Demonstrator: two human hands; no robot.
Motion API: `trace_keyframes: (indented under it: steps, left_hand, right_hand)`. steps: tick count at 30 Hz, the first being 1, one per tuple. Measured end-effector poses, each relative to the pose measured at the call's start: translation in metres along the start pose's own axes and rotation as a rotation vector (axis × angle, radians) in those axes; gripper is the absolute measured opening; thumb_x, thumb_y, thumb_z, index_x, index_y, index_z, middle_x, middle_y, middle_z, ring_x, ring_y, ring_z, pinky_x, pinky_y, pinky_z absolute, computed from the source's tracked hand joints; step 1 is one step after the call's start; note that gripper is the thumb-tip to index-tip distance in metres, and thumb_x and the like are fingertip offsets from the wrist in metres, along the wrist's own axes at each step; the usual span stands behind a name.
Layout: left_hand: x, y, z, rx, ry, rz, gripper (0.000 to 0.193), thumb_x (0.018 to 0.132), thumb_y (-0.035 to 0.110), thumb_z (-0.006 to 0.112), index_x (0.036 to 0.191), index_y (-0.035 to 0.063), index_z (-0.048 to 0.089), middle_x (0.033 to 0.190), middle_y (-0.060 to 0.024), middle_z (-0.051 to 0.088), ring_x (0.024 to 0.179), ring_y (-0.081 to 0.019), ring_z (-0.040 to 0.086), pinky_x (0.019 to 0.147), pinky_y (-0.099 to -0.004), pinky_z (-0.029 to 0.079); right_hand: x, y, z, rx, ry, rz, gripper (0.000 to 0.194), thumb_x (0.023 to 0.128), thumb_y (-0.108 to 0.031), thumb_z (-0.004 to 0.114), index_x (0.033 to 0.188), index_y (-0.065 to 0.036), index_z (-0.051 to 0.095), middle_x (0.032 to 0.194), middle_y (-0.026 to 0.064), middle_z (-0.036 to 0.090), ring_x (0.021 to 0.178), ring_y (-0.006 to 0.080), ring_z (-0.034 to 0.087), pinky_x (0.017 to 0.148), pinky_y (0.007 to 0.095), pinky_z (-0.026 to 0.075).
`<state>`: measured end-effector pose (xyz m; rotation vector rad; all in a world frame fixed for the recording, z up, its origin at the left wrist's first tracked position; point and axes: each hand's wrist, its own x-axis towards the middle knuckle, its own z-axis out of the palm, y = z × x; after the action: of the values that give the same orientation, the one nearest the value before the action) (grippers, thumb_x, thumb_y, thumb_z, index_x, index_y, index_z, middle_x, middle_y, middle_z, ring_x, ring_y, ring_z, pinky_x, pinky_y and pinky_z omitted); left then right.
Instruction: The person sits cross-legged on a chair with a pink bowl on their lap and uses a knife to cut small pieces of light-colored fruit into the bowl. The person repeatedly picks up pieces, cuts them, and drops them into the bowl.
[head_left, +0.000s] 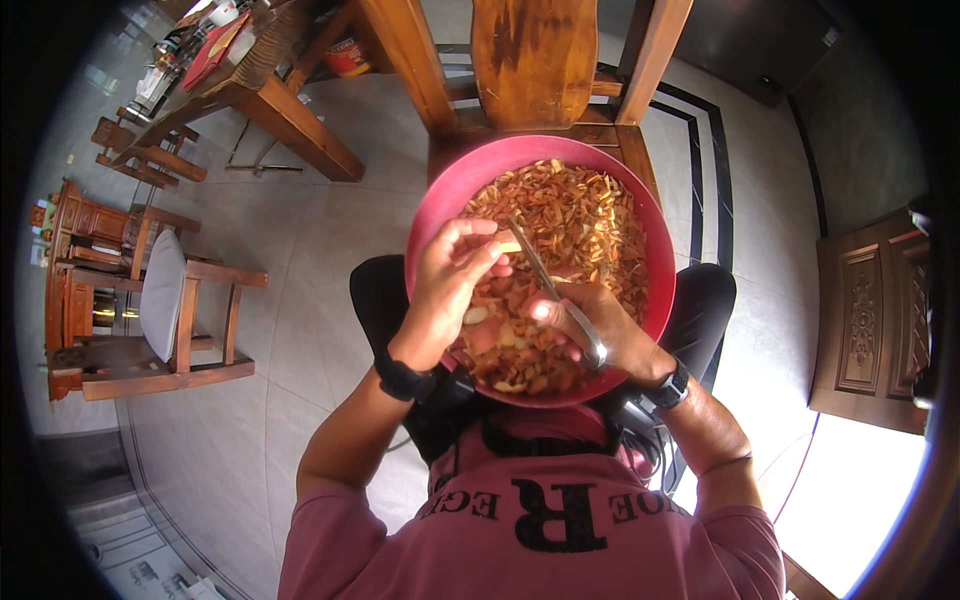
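Observation:
A large pinkish-red basin (442, 191) rests across my lap and the seat of a wooden chair. Many small orange-brown and yellowish cut pieces (555, 195) fill its far part, with bigger chunks (484, 334) at the near left. Over the basin's left side, my left hand (457, 270) pinches a small pale-yellow and brown piece (508, 241) between thumb and fingers. My right hand (592, 319) grips a metal cutting tool (534, 259), seemingly scissors, whose blades point up and left beside that piece. Whether its blades are apart cannot be told.
The wooden chair's back (534, 60) rises just beyond the basin. A heavy wooden table (300, 127) stands at the upper left, a cushioned wooden armchair (187, 300) at the left. A carved wooden panel (862, 322) is at the right. Cables (664, 450) hang by my right side.

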<state>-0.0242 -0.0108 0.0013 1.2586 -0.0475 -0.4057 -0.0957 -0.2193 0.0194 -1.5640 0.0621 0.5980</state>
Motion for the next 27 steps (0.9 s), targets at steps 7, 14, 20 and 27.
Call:
trace_keyframes:
  steps: [7,14,20,27]
  left_hand:
    - [0.0051,-0.0026,-0.0024,-0.037,0.032,0.032,0.025,0.097,0.006,0.064,0.118,-0.0019,0.054,0.110,-0.0171,0.070,0.088,-0.0179,0.069,0.081,-0.0293,0.059]
    - [0.0035,-0.0052,-0.0029,-0.018,0.023,0.014,0.021,0.097,0.008,0.064,0.116,0.0018,0.058,0.108,-0.0135,0.070,0.087,-0.0165,0.067,0.080,-0.0292,0.056]
    - [0.0026,-0.0034,0.0009,0.005,0.028,-0.002,0.020,0.097,0.008,0.064,0.115,0.0020,0.058,0.107,-0.0123,0.070,0.086,-0.0156,0.067,0.080,-0.0284,0.056]
    - [0.0024,-0.0042,0.0050,0.013,0.028,0.019,0.019,0.097,0.008,0.065,0.114,0.0028,0.058,0.105,-0.0111,0.070,0.084,-0.0145,0.067,0.078,-0.0274,0.056]
  right_hand:
    - [-0.0039,-0.0018,0.0064,-0.057,0.031,0.008,0.062,0.093,-0.058,0.062,0.111,0.001,0.064,0.072,0.0021,0.058,0.061,0.0087,0.058,0.054,0.0241,0.048]
    - [-0.0006,-0.0020,-0.0015,-0.103,-0.047,-0.009,0.076,0.092,-0.066,0.057,0.125,0.002,0.057,0.087,0.0059,0.060,0.073,0.0128,0.061,0.063,0.0261,0.052]
    - [-0.0001,0.0059,0.0062,-0.089,0.050,-0.080,0.062,0.095,-0.057,0.061,0.113,0.002,0.064,0.074,0.0029,0.057,0.060,0.0095,0.055,0.053,0.0256,0.045]
    - [0.0013,0.0027,0.0031,-0.039,0.020,-0.049,0.052,0.095,-0.048,0.066,0.108,0.002,0.065,0.061,-0.0021,0.051,0.054,0.0072,0.053,0.049,0.0257,0.043]
